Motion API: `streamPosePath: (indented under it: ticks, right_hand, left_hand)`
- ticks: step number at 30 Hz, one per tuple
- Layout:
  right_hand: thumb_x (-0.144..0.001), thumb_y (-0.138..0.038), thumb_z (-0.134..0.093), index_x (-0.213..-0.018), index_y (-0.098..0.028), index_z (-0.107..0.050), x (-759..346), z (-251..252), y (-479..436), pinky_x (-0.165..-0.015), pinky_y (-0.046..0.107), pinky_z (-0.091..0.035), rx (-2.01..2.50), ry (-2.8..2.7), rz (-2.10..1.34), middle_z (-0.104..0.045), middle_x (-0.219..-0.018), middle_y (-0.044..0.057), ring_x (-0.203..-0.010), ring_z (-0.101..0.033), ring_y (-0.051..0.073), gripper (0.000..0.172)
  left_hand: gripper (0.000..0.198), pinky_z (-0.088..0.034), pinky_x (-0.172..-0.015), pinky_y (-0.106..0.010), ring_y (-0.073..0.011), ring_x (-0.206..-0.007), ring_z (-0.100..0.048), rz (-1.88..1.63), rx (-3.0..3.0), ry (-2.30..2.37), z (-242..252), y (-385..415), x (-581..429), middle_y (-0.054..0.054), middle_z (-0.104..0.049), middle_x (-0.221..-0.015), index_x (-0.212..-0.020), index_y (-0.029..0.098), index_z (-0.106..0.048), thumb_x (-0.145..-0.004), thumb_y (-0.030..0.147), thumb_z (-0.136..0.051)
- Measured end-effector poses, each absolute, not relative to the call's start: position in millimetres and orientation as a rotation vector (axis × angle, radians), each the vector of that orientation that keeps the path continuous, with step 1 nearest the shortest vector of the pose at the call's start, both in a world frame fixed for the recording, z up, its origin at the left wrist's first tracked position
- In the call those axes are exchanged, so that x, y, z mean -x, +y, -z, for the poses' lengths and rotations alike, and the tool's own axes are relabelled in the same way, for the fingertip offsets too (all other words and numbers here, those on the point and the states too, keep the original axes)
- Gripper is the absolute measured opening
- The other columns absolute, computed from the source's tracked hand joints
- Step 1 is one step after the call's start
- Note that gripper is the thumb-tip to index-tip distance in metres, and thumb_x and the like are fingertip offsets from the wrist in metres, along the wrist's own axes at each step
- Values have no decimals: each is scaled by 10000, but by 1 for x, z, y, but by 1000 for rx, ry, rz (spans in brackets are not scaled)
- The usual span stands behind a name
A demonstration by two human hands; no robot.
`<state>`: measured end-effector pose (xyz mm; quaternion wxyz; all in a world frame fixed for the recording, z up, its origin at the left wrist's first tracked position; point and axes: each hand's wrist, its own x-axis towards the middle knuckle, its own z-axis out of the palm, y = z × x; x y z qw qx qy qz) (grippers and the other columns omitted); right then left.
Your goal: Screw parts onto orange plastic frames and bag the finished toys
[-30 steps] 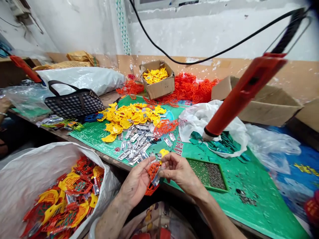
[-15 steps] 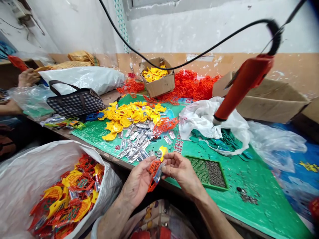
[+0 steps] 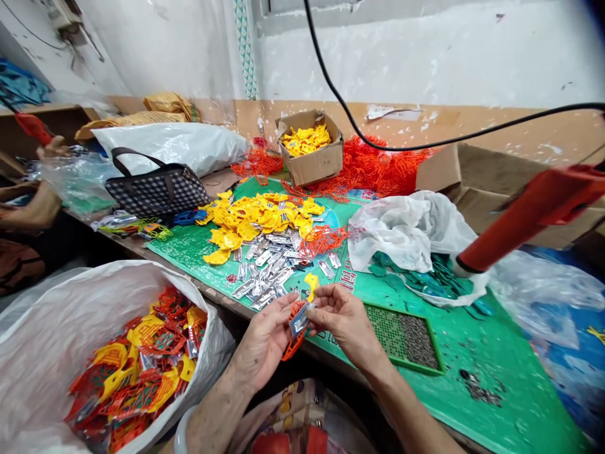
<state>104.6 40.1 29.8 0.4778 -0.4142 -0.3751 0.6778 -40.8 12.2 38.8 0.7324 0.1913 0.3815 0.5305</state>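
My left hand (image 3: 262, 343) holds an orange plastic frame (image 3: 293, 348) by its edge, just in front of the table. My right hand (image 3: 347, 323) pinches the same piece from the other side. A silver plate (image 3: 299, 323) lies against the frame between my fingers, and a yellow plastic part (image 3: 312, 285) sticks up at its top. My fingers partly hide how these fit together. Beyond my hands lie a pile of loose silver plates (image 3: 269, 272) and a heap of yellow parts (image 3: 259, 214). A green perforated tray (image 3: 385, 329) with small screws (image 3: 418, 343) sits beside my right hand.
A red electric screwdriver (image 3: 529, 221) hangs from a cable at right. A white sack (image 3: 33, 359) of orange-and-yellow pieces stands at left. Behind are a carton (image 3: 316, 165) of yellow parts, orange netting-like pieces (image 3: 378, 167) and a white bag (image 3: 397, 221) with dark-green pieces. Another person's hand (image 3: 53, 148) is far left.
The hanging screwdriver has swung to the right and lower. The table scene has shifted slightly right in view. Both hands stay on the orange frame, with the silver plate at a slightly different angle.
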Motion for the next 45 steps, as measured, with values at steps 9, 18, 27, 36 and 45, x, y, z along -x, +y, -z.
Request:
streamPosePath:
  ticks: [9,18,27,36,45]
  right_hand:
    - [-626,-241,-778,-798,-186,-592,-96,-31,45,-488,231,-450,1047,-1114,-1544,-589,-639,-47,-542,-544,98,259]
    - [-708,-237,-715,-817,-188,-607,-100,-24,46,-562,247,-435,1082,-1288,-1333,-595,-681,-28,-600,-535,111,161]
    - [-673,-283,-776,-817,-186,-641,-105,-22,43,-563,233,-446,1020,-1156,-1330,-626,-702,-20,-605,-548,103,220]
    - [-556,-335,-882,-822,-172,-642,-119,-25,58,-484,234,-496,977,-961,-1606,-612,-661,-28,-522,-559,94,394]
    - [-555,-314,-882,-828,-170,-645,-127,-24,61,-481,232,-495,1017,-961,-1657,-620,-676,-26,-514,-564,91,389]
  left_hand:
    - [193,-539,-816,-274,-168,-851,-690,-1159,-401,854,-39,18,51,-84,-745,-969,-992,123,-701,-801,117,-675]
    - [237,-537,-807,-267,-166,-849,-690,-1100,-423,863,-38,25,51,-91,-747,-993,-1017,112,-697,-780,112,-696]
    - [380,-517,-830,-242,-155,-882,-694,-1102,-486,842,-40,27,42,-80,-761,-1023,-1031,135,-703,-675,4,-729]
    - [228,-548,-788,-260,-174,-805,-712,-1215,-315,890,-32,37,56,-92,-771,-903,-932,107,-713,-709,68,-738]
    - [149,-574,-628,-226,-133,-619,-703,-1235,-127,965,-29,47,82,-69,-762,-783,-929,74,-692,-810,21,-621]
